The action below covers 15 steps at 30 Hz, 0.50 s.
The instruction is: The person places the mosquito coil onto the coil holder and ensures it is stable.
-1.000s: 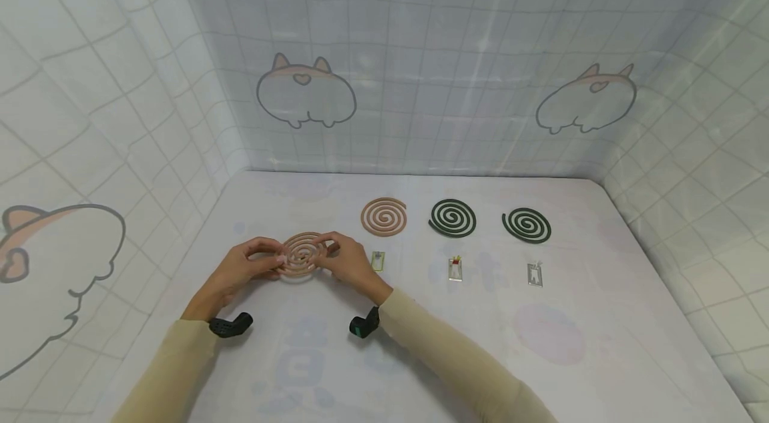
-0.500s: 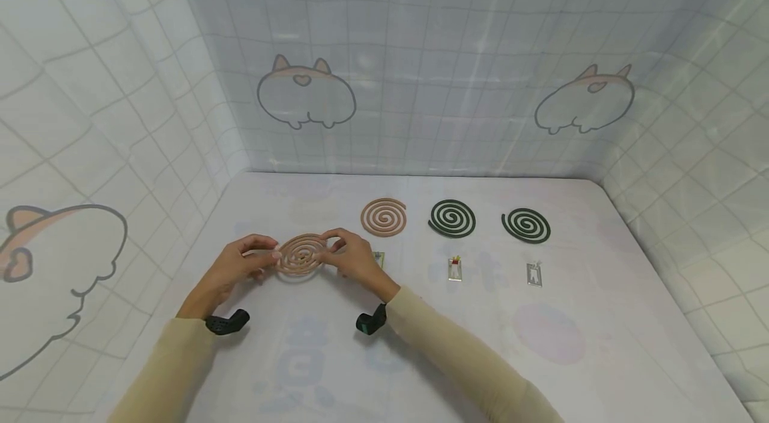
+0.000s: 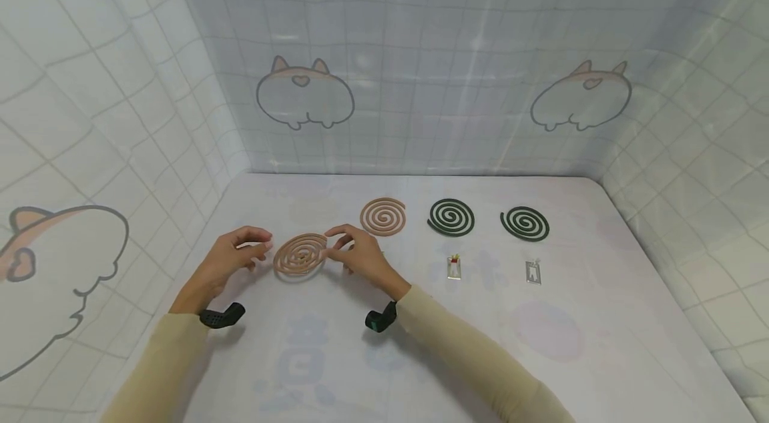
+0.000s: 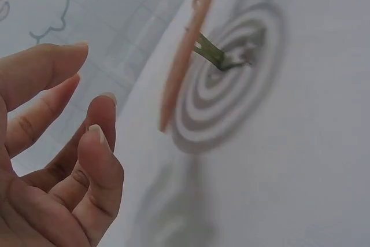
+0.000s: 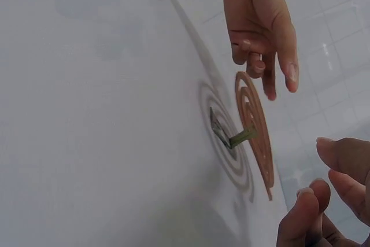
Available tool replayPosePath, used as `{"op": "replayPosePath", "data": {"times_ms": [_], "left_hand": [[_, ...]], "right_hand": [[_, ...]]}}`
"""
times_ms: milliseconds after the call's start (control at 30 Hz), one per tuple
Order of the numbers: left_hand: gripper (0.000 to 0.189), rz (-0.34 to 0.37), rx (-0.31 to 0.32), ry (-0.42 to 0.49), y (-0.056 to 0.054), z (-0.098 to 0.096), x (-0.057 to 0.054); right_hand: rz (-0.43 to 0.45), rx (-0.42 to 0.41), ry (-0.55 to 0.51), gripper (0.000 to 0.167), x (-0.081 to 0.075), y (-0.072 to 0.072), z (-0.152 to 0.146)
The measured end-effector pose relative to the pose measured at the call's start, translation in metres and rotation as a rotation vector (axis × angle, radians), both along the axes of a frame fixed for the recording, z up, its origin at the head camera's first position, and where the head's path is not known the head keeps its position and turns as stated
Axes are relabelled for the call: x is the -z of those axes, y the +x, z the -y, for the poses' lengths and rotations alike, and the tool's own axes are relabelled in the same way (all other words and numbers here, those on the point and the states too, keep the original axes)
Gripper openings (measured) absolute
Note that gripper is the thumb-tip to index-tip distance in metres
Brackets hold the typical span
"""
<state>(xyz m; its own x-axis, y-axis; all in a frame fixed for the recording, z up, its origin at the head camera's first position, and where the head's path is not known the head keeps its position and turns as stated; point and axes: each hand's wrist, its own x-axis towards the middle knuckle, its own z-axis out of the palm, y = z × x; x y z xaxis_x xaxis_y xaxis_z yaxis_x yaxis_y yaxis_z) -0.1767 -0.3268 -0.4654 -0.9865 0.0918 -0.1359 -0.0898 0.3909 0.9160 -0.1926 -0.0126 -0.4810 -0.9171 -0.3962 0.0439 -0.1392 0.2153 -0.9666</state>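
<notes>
A brown mosquito coil [image 3: 300,253] sits slightly tilted on the upright prong of a small metal stand [image 5: 242,136], raised over the table and casting a spiral shadow. My left hand [image 3: 223,264] is just off the coil's left side, its fingers loosely bent around nothing. In the left wrist view a gap shows between those fingertips and the coil's edge. On the other side, my right hand [image 3: 365,260] hovers with thumb and fingers spread apart. The right wrist view shows it, too, free of the coil.
Behind lie another brown coil [image 3: 383,217] and two dark green coils [image 3: 451,217], flat on the white table [image 3: 456,356]. Two flat metal stands [image 3: 453,267] lie in front of the green ones. A further stand is mostly hidden by my right hand. Patterned cloth walls surround the table.
Both hands have let go of the brown coil and drawn apart, the left hand leftward and the right hand rightward. The coil stays on its stand, tilted slightly.
</notes>
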Motion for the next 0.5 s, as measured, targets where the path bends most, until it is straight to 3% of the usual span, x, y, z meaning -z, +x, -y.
{"op": "replayPosePath", "data": {"times_ms": [200, 500], "left_hand": [[0.052, -0.031, -0.006, 0.043, -0.012, -0.004, -0.011], [0.051, -0.049, 0.054, 0.055, -0.021, -0.029, -0.022]], "right_hand": [[-0.029, 0.005, -0.028, 0.033, -0.007, -0.002, -0.011], [-0.035, 0.042, -0.024, 0.029, -0.008, -0.005, -0.028]]}}
